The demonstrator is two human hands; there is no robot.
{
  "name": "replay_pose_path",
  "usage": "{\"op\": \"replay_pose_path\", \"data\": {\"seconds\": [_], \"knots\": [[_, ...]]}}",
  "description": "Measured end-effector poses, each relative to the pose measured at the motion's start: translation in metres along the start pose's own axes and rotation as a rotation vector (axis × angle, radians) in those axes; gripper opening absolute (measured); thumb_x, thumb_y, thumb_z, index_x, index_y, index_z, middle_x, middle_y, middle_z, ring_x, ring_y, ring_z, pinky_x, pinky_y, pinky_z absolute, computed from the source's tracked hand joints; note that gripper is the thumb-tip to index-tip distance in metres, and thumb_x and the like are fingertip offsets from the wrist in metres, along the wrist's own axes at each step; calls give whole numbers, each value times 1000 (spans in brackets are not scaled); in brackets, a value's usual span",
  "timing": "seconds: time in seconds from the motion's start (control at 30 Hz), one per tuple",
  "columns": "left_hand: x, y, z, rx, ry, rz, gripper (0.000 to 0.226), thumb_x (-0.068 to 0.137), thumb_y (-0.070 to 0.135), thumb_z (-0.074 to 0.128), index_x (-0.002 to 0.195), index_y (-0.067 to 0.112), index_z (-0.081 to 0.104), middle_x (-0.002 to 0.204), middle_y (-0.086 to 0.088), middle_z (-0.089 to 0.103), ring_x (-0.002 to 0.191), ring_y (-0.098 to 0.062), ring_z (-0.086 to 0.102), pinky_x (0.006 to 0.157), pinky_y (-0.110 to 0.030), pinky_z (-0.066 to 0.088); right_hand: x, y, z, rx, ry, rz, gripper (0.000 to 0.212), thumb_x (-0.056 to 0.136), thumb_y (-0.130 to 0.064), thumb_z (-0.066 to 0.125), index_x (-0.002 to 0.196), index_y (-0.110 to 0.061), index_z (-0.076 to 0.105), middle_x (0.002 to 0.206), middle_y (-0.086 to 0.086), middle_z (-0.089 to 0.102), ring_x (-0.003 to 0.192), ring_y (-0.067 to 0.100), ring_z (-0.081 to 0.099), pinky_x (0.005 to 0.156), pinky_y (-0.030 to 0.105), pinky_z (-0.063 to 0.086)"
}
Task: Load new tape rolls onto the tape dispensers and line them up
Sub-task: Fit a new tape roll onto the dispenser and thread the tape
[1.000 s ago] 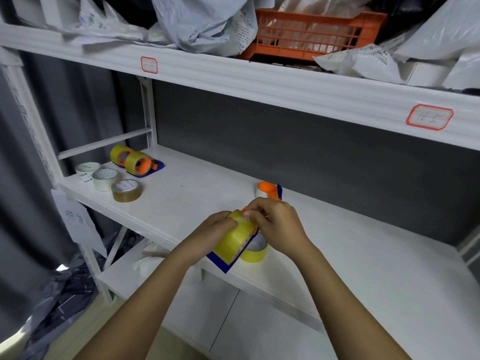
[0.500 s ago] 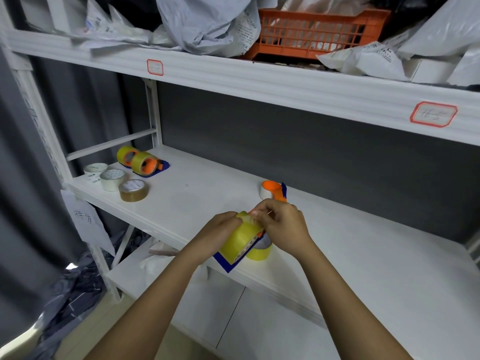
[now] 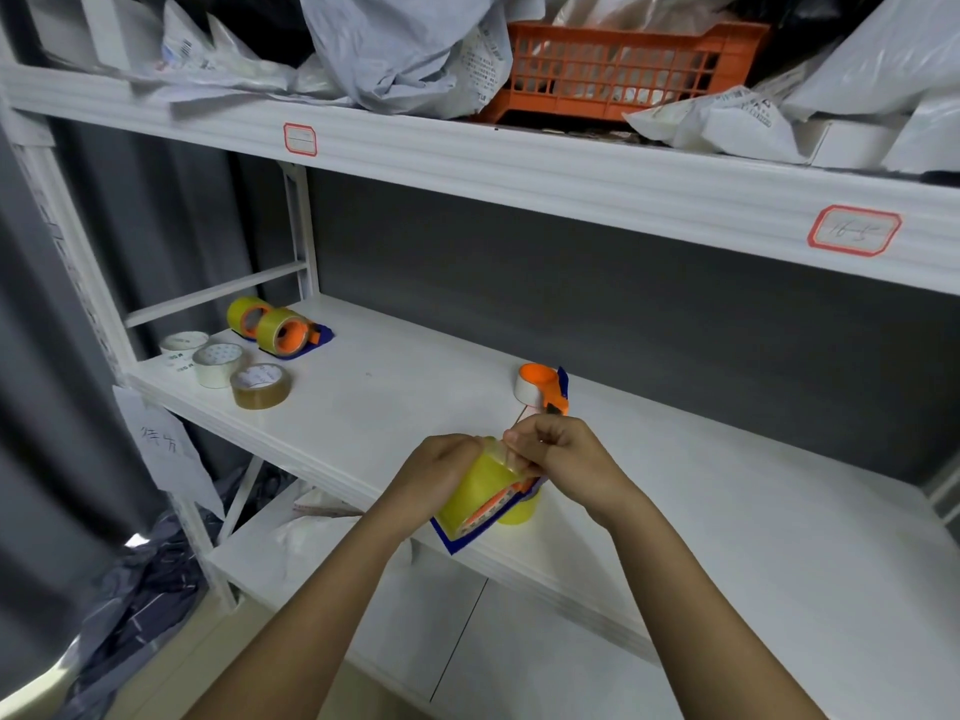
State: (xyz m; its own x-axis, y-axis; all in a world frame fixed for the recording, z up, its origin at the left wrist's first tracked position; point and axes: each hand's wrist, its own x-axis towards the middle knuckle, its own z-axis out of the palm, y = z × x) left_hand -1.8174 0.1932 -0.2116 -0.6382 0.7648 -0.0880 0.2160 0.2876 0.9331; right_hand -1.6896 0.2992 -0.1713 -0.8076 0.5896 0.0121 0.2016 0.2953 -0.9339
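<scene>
The left hand [image 3: 441, 472] grips the yellow tape roll [image 3: 475, 488] on its blue dispenser [image 3: 470, 535], held above the shelf [image 3: 727, 511] edge; the right hand [image 3: 561, 459] pinches the tape end at the roll's upper right; I judge the pull runs rightward.

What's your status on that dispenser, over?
Left hand grips the yellow tape roll on the dispenser. Right hand pinches the tape end. Nothing in the way.
</scene>
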Motion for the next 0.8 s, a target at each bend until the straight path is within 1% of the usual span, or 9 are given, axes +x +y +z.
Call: {"op": "replay_pose_path", "data": {"seconds": [0.13,0.23,0.3,0.37,0.43,0.5,0.63,0.73,0.8], "knots": [[-5,4,5,14,-37,108,29,90,33,41,66,19,51,64,1,53,57,-10,49,58,-24,38,0,0,-10,4,-98,58,21,96,-12,49,89,-16,68,85,5,66,75,14,61,75,35,54],[-8,8,8,36,-43,177,33,89,29,41,57,22,36,60,1,39,55,-10,35,58,-29,28,0,1,-15,36,-132,88,21,95,-10,48,93,-11,70,94,13,67,81,19,61,80,36,55],[-9,9,9,79,-44,199,34,90,29,41,57,22,38,59,4,39,55,-9,35,57,-27,28,0,2,-18,33,-142,93,22,93,-14,50,92,-7,71,93,21,66,81,23,62,83,35,54],[-9,9,10,150,-66,221,32,94,28,40,64,21,49,64,3,49,63,-12,44,60,-26,33,1,4,-22,4,-171,87,32,92,-26,55,99,2,67,96,25,66,79,23,65,85,31,54],[-9,9,13,203,-102,221,31,96,31,39,84,12,60,83,-7,62,79,-21,55,67,-26,38,1,6,-24,-60,-193,60,39,87,-36,61,99,0,68,89,15,67,71,10,66,68,18,54],[-9,8,16,202,-140,195,34,97,36,37,97,13,63,96,-8,65,91,-23,58,74,-27,40,1,8,-25,-127,-188,10,32,84,-34,67,95,-4,70,83,8,67,63,1,63,58,10,48],[-8,8,25,199,-220,154,37,99,41,31,114,24,60,109,1,64,102,-14,57,84,-24,41,2,17,-33,-130,-185,-29,17,87,-24,66,88,-8,71,84,7,69,71,6,61,68,19,51],[-7,9,35,158,-231,144,38,99,42,31,122,28,58,117,5,63,108,-11,56,88,-21,40,0,26,-36,-87,-144,-49,15,89,-19,63,76,-21,71,69,-10,68,66,0,62,63,15,51],[-6,10,43,129,-233,144,37,99,40,32,123,30,58,116,7,63,107,-9,57,90,-21,42,-2,35,-36,-59,-63,-43,20,89,-18,63,71,-22,69,63,-9,65,60,2,59,59,16,48]]}}
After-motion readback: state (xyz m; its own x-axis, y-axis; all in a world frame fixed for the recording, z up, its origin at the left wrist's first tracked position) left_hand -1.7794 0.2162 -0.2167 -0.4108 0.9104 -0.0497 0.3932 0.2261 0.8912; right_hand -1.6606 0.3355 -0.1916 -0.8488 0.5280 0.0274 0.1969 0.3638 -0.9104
